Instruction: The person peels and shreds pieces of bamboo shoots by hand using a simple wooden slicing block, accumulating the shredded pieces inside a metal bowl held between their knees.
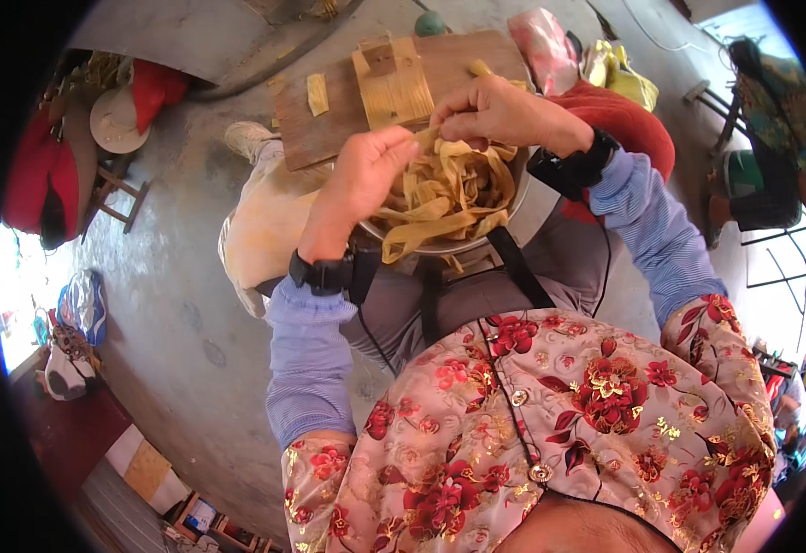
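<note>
A metal bowl (440,247) on my lap is heaped with long, flat yellow-brown strips (440,221) that look like dried husk. Above its far rim, my left hand (373,168) pinches a strip between thumb and fingers. Close by on the right, my right hand (504,112) is closed too, its fingertips gripping the same pale strip (427,140), as far as I can see. Beyond the bowl lies a wooden board (329,129). It carries a flat yellow woven piece (394,81) and a small loose yellow piece (317,94).
Past the board stand a red-and-white bag (546,46), a yellow bag (626,76) and a green round object (430,23). A red cushion-like bundle (638,124) sits by my right forearm. To the left are a wooden stool (117,192) and a pale hat (119,120).
</note>
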The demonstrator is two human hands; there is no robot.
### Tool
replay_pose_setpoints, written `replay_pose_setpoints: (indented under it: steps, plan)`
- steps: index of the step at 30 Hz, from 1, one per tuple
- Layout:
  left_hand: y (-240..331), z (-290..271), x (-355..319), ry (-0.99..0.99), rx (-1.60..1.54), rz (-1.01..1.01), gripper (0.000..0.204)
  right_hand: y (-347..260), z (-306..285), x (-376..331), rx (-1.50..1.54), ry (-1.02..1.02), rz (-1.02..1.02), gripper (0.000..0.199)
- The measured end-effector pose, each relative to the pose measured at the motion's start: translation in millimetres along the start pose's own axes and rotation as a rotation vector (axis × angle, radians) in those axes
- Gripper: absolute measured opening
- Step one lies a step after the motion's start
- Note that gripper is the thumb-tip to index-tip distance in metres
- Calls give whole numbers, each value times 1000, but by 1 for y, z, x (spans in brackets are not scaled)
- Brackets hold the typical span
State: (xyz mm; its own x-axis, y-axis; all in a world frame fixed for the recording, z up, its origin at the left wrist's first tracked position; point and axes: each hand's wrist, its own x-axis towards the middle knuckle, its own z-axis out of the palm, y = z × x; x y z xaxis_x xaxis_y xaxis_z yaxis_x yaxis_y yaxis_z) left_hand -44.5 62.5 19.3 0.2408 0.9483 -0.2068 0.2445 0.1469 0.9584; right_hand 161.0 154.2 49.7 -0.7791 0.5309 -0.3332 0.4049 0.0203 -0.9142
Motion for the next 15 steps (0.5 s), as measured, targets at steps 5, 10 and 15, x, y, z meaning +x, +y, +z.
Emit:
replay_pose_setpoints:
  steps: [5,10,15]
  plan:
    - [-31,-32,32,195,-51,-31,16,24,6,44,-124,293,-190,17]
    - [-30,-39,45,204,-249,-155,12,33,5,54,-298,526,-267,14]
    - [-67,-34,67,328,95,-28,15,63,8,70,-549,539,-299,16]
